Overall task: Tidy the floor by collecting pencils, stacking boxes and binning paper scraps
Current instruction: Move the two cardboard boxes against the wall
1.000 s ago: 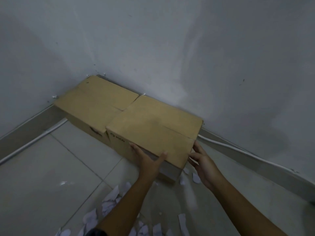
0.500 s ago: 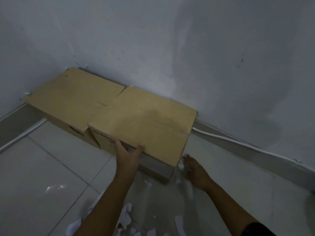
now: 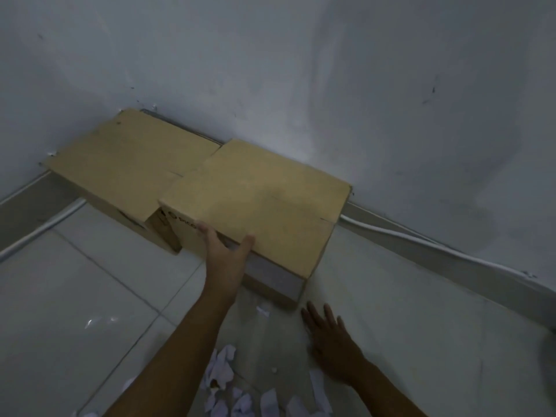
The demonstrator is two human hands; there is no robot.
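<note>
Two brown cardboard boxes sit against the wall in the corner. The right box [image 3: 264, 200] overlaps the edge of the left box [image 3: 120, 164]. My left hand [image 3: 224, 254] grips the near top edge of the right box, thumb on top. My right hand [image 3: 331, 338] rests flat on the floor tile just in front of the box's near right corner, fingers spread, holding nothing. White paper scraps [image 3: 222, 371] lie on the floor between my forearms, and one small scrap [image 3: 263, 310] lies by the box's base.
The grey wall [image 3: 301, 70] rises behind the boxes. A white cable [image 3: 436, 251] runs along the dark skirting on the right, and another cable [image 3: 36, 233] along the left wall. Pale floor tiles [image 3: 75, 311] spread to the left.
My right hand has left the right box's side and dropped to the floor, fingers spread. My left hand has stayed on the box's near edge. The box sits closer over the left box.
</note>
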